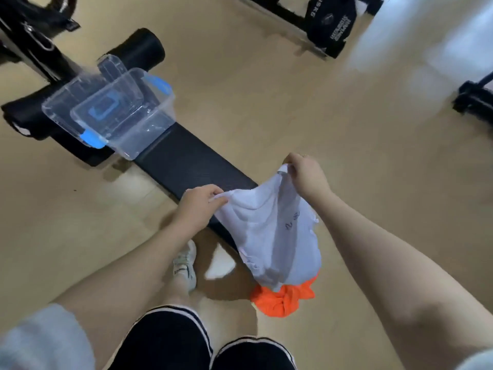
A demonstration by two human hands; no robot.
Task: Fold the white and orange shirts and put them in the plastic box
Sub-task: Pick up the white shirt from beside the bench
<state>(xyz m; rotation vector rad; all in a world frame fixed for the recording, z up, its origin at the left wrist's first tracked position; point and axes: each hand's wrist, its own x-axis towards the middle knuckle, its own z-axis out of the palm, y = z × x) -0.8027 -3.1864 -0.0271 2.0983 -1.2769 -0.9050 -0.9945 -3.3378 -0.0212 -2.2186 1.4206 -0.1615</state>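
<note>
White shirt [272,231] held up over the near end of the black tabletop [186,161].

Left hand [198,202] and right hand [304,172] each pinch its top edge; orange shirt [282,300] lies bunched beneath, apparently on the tabletop; the plastic box [117,113] sits open at the far end.

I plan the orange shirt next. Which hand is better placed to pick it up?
Probably the right hand: the orange shirt lies below the right forearm. Both hands, left hand too, pinch the white shirt.
</note>
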